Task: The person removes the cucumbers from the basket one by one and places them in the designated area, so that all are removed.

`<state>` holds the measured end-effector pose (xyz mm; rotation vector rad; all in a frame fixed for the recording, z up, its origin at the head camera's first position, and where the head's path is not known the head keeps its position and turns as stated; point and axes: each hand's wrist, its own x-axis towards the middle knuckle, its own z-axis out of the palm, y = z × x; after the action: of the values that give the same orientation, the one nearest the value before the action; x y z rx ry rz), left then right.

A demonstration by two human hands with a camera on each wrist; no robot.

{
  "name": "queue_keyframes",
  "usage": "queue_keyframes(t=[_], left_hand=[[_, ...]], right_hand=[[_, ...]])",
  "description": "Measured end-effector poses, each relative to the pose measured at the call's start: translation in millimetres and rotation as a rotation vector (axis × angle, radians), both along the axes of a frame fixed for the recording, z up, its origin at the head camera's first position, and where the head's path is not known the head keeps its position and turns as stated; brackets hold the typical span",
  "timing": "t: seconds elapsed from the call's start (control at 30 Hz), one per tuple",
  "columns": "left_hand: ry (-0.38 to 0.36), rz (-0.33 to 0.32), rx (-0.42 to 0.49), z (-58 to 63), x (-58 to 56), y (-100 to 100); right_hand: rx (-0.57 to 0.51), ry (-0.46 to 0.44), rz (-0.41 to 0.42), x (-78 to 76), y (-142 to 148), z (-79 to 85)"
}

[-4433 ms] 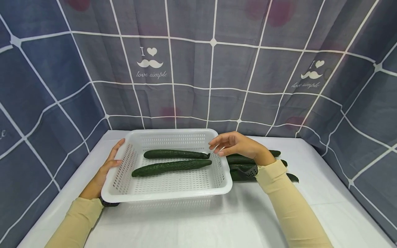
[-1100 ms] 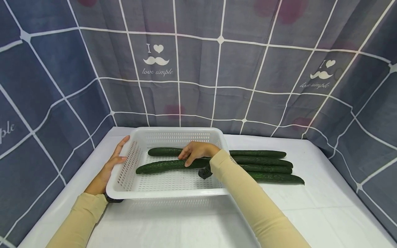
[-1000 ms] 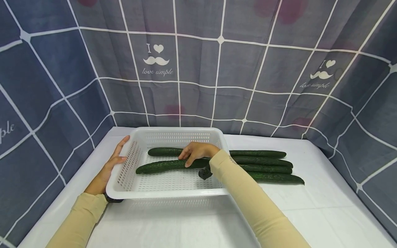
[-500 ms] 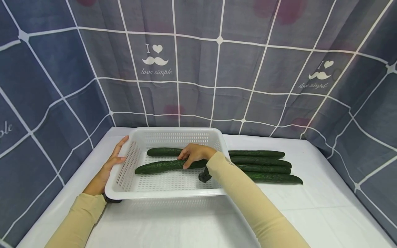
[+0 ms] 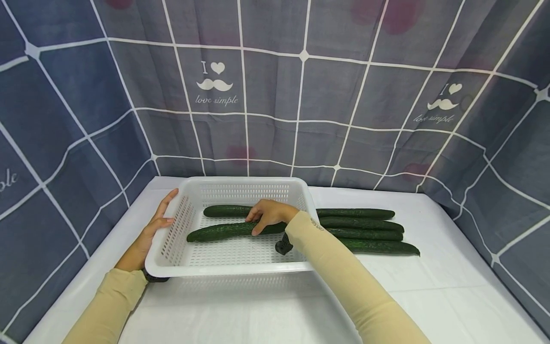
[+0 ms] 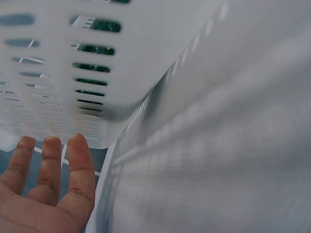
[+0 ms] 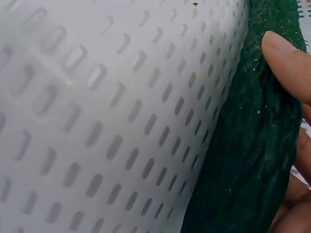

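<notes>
A white perforated plastic basket point(image 5: 232, 271) stands on the white table with two long green cucumbers in it. My right hand point(image 5: 270, 212) reaches over the right rim and grips the front cucumber point(image 5: 219, 231), thumb on the near side and fingers on the far side. In the right wrist view, the thumb point(image 7: 284, 58) presses on the cucumber point(image 7: 243, 145), which lies along the basket floor. Partly hidden by that hand is the rear cucumber point(image 5: 225, 210). At the basket's left end my left hand point(image 5: 143, 243) touches the outer wall, its fingers point(image 6: 80, 170) nearly straight.
Several more cucumbers point(image 5: 382, 247) lie side by side on the table point(image 5: 447, 267) right of the basket, their left ends hidden by the basket and right sleeve. A grey-blue checked curtain point(image 5: 275, 95) closes off the back and both sides.
Since the oldest frame, my right hand has moved left and down from above the basket's right rim onto the front cucumber. During the last second both hands stay nearly still.
</notes>
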<state>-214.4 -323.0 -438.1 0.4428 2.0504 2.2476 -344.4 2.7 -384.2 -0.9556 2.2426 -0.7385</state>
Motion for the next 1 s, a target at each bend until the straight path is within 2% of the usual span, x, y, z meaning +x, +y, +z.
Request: queue_keyframes(t=[0.13,0.33,0.43,0.67,0.83,1.0], left_hand=[[-0.009,0.017,-0.029,0.5,1.9,0.1],[0.023,-0.018,0.016,0.0,2.0,0.1],[0.034,-0.014,0.013,-0.6,1.8,0.1],[0.049,0.003,0.019,0.8,-0.6,1.1],[0.052,-0.008,0.050,-0.2,-0.7,0.6],[0.046,-0.001,0.036,-1.8,0.9,0.6]], right_hand=[[0.012,0.014,-0.001,0.8,0.6,1.8],[-0.005,0.059,0.030,1.0,1.2,5.4],[-0.029,0.086,0.036,0.4,1.2,6.4],[-0.057,0.178,0.049,1.2,1.7,12.3],[-0.090,0.212,0.043,2.7,1.9,18.5],[-0.102,0.279,0.046,7.9,0.8,25.8]])
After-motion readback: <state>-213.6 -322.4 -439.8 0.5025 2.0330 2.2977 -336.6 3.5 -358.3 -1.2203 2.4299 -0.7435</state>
